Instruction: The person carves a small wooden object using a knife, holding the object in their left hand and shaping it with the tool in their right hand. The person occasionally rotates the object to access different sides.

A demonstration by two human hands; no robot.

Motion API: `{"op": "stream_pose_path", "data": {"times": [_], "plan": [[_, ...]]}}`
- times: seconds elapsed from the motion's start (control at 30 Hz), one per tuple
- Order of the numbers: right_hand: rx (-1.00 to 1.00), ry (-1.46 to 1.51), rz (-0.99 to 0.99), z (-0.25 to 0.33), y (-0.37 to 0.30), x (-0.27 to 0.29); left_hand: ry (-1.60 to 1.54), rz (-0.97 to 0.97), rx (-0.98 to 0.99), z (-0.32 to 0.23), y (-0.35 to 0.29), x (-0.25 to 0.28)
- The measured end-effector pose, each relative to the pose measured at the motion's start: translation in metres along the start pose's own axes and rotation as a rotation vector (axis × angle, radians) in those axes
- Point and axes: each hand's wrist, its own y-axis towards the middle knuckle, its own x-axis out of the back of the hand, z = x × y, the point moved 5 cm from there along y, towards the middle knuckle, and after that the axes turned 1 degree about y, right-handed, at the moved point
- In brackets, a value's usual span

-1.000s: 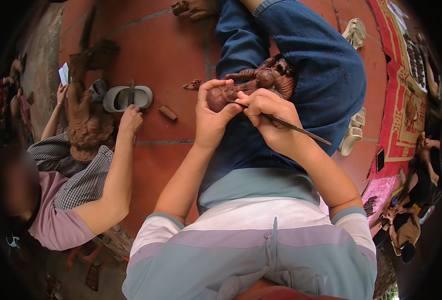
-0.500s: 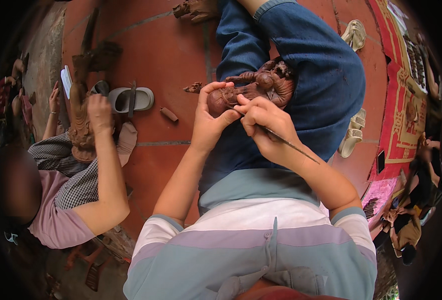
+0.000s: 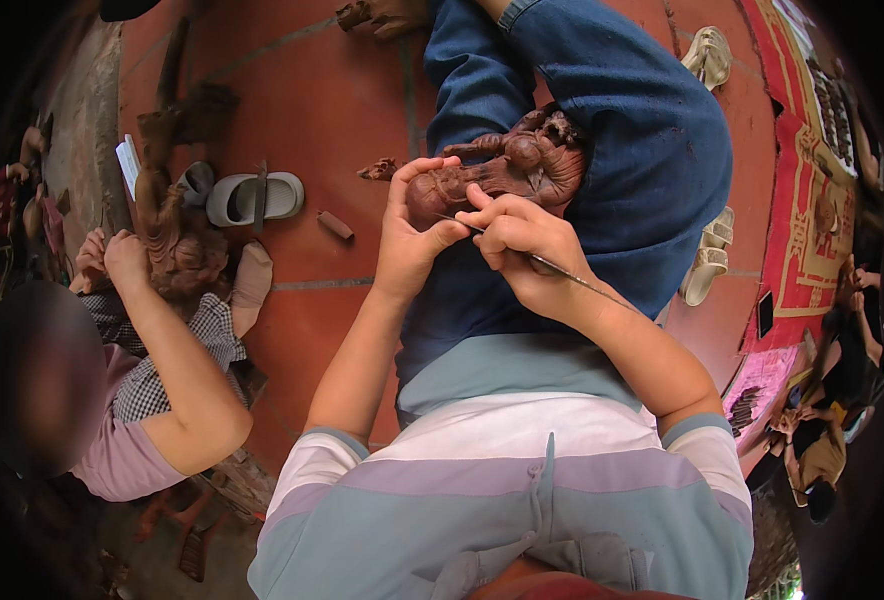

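Observation:
A carved reddish-brown wooden figurine (image 3: 524, 158) lies across my lap, its rounded head end to the left and its other end against my jeans. My left hand (image 3: 412, 225) is wrapped round the rounded end, thumb below and fingers above. In my right hand (image 3: 527, 240) is a thin dark carving tool (image 3: 582, 282), held like a pen. Its slim tip touches the figurine close to my left thumb, and its shaft runs back over my right wrist.
A co-worker (image 3: 152, 380) sits at the left with another wooden carving (image 3: 177, 250). On the red tile floor (image 3: 332, 130) are a grey slipper (image 3: 262, 197), a small wooden piece (image 3: 335, 224) and light sandals (image 3: 707, 255). A red and gold mat (image 3: 797, 230) lies at the right with a phone (image 3: 765, 314).
My hands keep their grip, and the tool has turned slightly at the figurine. The co-worker's raised arm has come down to the left, and their carving has tilted lower.

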Motion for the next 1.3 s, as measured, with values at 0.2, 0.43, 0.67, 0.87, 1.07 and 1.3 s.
{"op": "stream_pose_path", "data": {"times": [0.2, 0.43, 0.67, 0.87, 1.07, 1.3], "plan": [[-0.079, -0.117, 0.044, 0.011, 0.005, 0.004, -0.084, -0.069, -0.015, 0.006, 0.001, -0.006], [-0.018, -0.031, 0.031, 0.003, 0.004, 0.001, -0.048, -0.009, -0.025, 0.001, -0.002, 0.000], [-0.005, -0.049, -0.008, 0.013, 0.002, 0.000, -0.016, 0.017, -0.019, -0.002, 0.000, -0.005], [-0.028, 0.005, -0.016, -0.006, 0.001, 0.009, 0.018, -0.100, -0.025, -0.001, 0.002, -0.009], [0.052, -0.033, -0.061, -0.003, -0.013, -0.003, 0.035, 0.017, 0.059, -0.007, 0.001, -0.001], [0.060, -0.014, -0.075, -0.007, -0.012, 0.004, 0.039, -0.094, -0.018, 0.003, 0.002, -0.006]]}}
